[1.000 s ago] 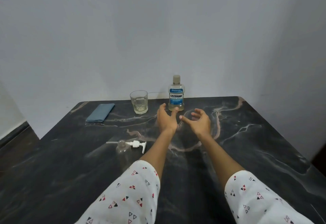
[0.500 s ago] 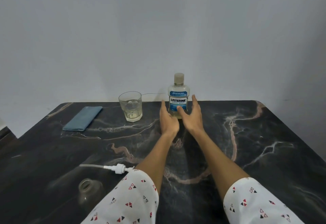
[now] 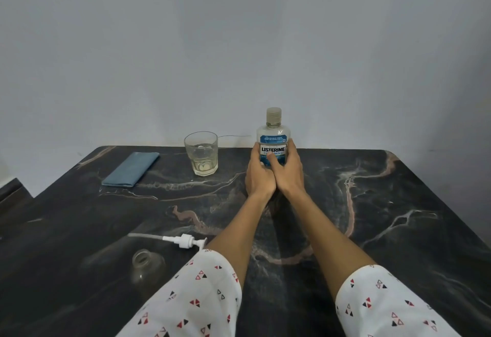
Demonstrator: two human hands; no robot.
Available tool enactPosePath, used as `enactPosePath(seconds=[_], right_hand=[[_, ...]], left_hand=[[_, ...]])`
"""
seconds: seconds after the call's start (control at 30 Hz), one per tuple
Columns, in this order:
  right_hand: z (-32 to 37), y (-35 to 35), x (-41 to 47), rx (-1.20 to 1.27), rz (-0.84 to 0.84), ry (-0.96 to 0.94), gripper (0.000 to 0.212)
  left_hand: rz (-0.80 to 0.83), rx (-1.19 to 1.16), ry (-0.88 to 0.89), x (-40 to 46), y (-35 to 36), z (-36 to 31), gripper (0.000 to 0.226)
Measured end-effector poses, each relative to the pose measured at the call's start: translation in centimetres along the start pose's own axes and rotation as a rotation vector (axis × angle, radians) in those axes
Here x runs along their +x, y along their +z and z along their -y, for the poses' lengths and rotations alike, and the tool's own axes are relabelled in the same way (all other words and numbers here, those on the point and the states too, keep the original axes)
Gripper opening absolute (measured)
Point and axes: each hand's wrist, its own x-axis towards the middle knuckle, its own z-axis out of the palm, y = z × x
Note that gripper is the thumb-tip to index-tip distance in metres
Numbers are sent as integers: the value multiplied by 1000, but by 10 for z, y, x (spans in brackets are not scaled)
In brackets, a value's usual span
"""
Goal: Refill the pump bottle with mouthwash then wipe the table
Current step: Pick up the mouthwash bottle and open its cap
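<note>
A clear mouthwash bottle (image 3: 273, 135) with a blue Listerine label and a capped top stands upright at the table's far edge. My left hand (image 3: 259, 174) and my right hand (image 3: 288, 172) grip its lower half from both sides, hiding its base. The empty clear pump bottle (image 3: 146, 265) stands open-mouthed near the front left. Its white pump head with tube (image 3: 183, 240) lies flat on the table just behind it. A folded blue cloth (image 3: 131, 169) lies at the back left.
A drinking glass (image 3: 202, 154) holding a little pale liquid stands left of the mouthwash. The dark marbled table (image 3: 372, 217) ends against a plain wall; its left edge drops to the floor.
Both hands reached forward from mid-table and closed around the mouthwash bottle. The view has moved closer to the table.
</note>
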Motion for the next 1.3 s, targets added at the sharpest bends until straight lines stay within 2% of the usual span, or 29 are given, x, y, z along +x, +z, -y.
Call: enactPosePath(seconds=[0.23,0.43,0.63,0.8,1.0,1.3], right_hand=[[42,-27,-51,27,-34,-38,48],[73,-53,-114,15,-62,-88,50],[80,-76,-178,52,-20,-72,54],[72,-86,-216,81,32,-28,58],[66,-84,-237,122,66,-7,63],[51,-68,-254,175,-25,60,62]], left_hand=[[-19,43,54,-53,-23,-33,51],[2,-23,120,-121,-45,-49,50],[116,-33,271,-182,-74,-41,46],[248,-59,308,-211,-100,-30,44],[307,-97,256,-225,-121,-15,41],[256,-175,99,-238,-116,4,40]])
